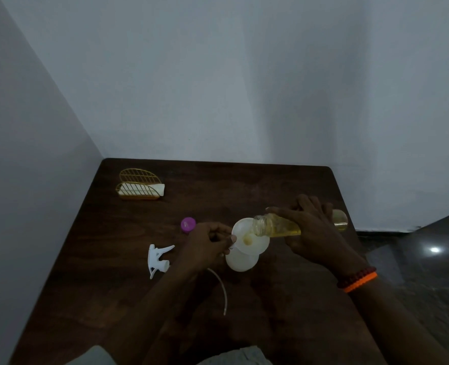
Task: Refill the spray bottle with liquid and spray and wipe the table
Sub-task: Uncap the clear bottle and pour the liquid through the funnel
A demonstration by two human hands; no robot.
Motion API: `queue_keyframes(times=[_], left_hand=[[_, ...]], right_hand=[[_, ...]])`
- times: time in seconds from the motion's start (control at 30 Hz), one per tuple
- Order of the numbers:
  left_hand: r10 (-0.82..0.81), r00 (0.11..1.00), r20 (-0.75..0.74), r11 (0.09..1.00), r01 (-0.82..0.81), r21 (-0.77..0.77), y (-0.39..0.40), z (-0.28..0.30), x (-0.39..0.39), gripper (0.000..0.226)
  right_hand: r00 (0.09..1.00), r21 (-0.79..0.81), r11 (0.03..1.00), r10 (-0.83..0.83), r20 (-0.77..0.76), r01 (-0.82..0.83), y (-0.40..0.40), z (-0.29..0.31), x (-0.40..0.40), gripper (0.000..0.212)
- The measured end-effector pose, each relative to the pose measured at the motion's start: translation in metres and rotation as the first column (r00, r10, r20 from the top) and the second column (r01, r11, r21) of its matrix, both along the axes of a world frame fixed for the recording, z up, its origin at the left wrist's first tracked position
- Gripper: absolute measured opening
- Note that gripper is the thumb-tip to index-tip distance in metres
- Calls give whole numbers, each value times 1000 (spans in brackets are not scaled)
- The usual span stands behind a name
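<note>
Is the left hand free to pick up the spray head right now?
Probably not: the left hand holds the funnel steady during pouring. The spray head lies just beside it, with nothing between.

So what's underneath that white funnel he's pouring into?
The white spray bottle stands under the funnel, which sits in its neck. The funnel's bowl covers the neck itself, and how full the bottle is cannot be seen.
</note>
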State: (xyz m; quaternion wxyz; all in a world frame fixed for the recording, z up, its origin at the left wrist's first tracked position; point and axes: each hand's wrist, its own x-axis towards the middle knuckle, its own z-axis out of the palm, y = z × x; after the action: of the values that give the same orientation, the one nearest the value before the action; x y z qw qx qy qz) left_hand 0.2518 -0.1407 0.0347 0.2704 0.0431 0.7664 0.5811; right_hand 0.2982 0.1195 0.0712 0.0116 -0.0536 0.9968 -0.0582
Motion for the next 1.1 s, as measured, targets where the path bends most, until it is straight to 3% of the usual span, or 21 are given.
queue_keyframes(times=[1.1], left_hand=[[-7, 1000, -17, 1000, 7, 0, 0, -1, -1, 9]], right_hand=[[1000, 40, 999, -11, -9, 11, -1, 3, 0, 78]])
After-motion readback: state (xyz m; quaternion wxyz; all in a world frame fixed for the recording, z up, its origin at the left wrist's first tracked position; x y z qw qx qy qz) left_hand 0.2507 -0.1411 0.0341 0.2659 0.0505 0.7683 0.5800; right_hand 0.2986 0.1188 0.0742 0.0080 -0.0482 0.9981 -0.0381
